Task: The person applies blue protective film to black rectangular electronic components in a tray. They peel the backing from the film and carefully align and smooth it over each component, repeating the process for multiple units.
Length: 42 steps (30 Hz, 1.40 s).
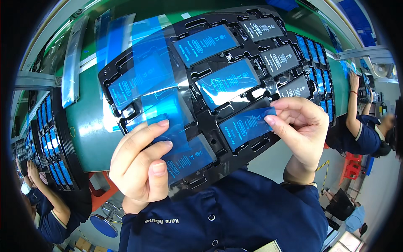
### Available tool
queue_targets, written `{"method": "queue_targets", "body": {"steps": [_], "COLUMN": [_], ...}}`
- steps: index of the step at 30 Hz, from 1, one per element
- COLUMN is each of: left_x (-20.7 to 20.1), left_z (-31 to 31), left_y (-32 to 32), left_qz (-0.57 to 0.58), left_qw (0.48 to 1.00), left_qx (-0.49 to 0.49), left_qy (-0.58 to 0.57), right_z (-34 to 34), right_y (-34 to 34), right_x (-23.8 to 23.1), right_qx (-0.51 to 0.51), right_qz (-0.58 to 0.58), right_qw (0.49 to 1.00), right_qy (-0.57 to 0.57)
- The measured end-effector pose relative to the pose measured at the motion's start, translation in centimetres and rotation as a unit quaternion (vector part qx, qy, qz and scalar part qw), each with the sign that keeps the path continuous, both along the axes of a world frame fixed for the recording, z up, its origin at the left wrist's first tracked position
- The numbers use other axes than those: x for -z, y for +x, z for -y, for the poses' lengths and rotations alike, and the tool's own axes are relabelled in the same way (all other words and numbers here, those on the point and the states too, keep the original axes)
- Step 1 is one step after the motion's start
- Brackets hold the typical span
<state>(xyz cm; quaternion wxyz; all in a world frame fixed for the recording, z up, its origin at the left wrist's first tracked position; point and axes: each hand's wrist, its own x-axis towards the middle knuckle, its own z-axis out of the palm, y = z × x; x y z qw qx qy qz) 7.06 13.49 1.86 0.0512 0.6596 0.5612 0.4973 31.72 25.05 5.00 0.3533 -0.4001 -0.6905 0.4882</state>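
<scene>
A black plastic tray (213,143) holds several flat, dark battery packs in its recesses. My right hand (300,128) pinches, between thumb and fingertips, the raised corner of the blue film (247,126) on the near right pack. My left hand (140,161) is curled at the tray's near left, with a long, clear blue film strip (157,67) at its fingers. That strip runs from the far side over the left packs; exactly where the fingers grip it is partly hidden. Another blue-covered pack (191,157) lies beside the left fingertips. The middle pack (226,84) has shiny, wrinkled film.
In the tray's right column, several grey packs (280,59) show no blue film. Clear and blue film strips (75,63) lie on the green bench (90,143). Stacked trays (56,143) stand at the left, more trays (317,67) at the right. Other people work on both sides.
</scene>
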Motion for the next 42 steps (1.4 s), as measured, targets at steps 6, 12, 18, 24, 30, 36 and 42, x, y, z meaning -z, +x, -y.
{"method": "queue_targets", "body": {"steps": [6, 12, 18, 24, 30, 36, 42], "left_x": [-0.3, -0.9, -2.1, -2.8, -3.3, -3.0, -2.1], "left_z": [-0.2, -0.7, -1.6, -1.8, -1.9, -2.0, -1.9], "left_y": [-0.2, 0.7, 1.3, 1.7, 1.8, 1.0, 2.0], "left_qz": [-0.012, 0.072, 0.059, 0.068, -0.044, -0.043, 0.106], "left_qw": [1.000, 0.996, 0.961, 0.981, 0.987, 0.979, 0.990], "left_qx": [0.013, 0.025, 0.261, 0.183, 0.153, 0.201, 0.093], "left_qy": [-0.001, 0.054, 0.070, -0.011, 0.008, -0.006, -0.017], "right_z": [-0.2, -0.4, -0.4, 0.8, 1.6, 0.3, -2.8], "right_y": [0.1, -1.2, -3.6, -4.6, -4.4, -0.8, 5.3], "right_x": [0.2, -1.0, -1.1, 0.9, 1.0, -0.3, -1.2], "right_qx": [-0.022, 0.043, -0.217, -0.216, -0.158, -0.250, 0.087], "right_qz": [0.065, 0.171, -0.006, -0.127, -0.138, -0.183, -0.236], "right_qw": [0.994, 0.940, 0.947, 0.940, 0.923, 0.931, 0.962], "right_qy": [0.085, 0.293, 0.236, 0.233, 0.323, 0.194, 0.107]}}
